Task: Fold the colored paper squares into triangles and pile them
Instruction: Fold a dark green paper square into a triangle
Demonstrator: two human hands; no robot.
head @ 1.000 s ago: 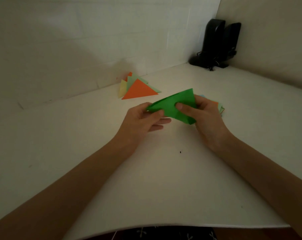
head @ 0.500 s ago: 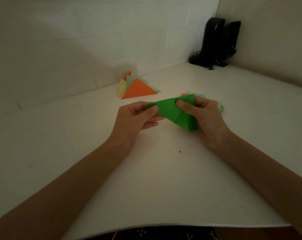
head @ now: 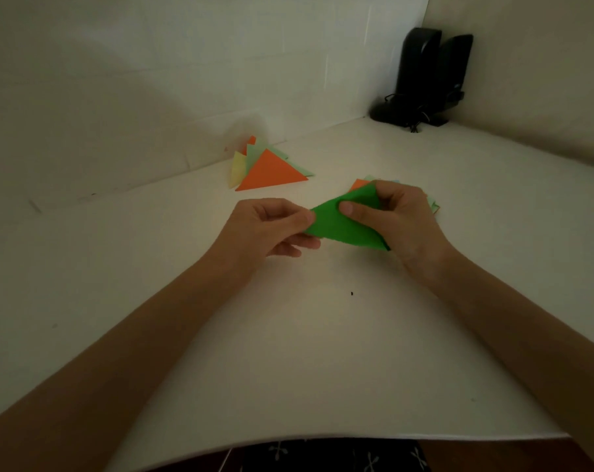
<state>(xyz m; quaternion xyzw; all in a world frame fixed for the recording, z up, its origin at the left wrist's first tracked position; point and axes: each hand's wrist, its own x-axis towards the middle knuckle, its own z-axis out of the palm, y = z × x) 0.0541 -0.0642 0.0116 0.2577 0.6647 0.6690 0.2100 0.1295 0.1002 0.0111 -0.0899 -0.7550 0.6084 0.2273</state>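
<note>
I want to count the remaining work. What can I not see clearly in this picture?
Stack of paper squares, head view: the right hand and green paper hide most of it.
Pile of triangles, head view: the orange triangle covers the lower ones.
Green paper's left corner: the left hand covers it.

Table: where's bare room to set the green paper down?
Bare: table between the forearms, toward its front edge; also left of the triangle pile. Crowded: by the right hand, green paper and stacked squares.

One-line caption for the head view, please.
Left hand and right hand pinch a green paper mid-fold over the table; folded triangles lie piled near the wall.
</note>
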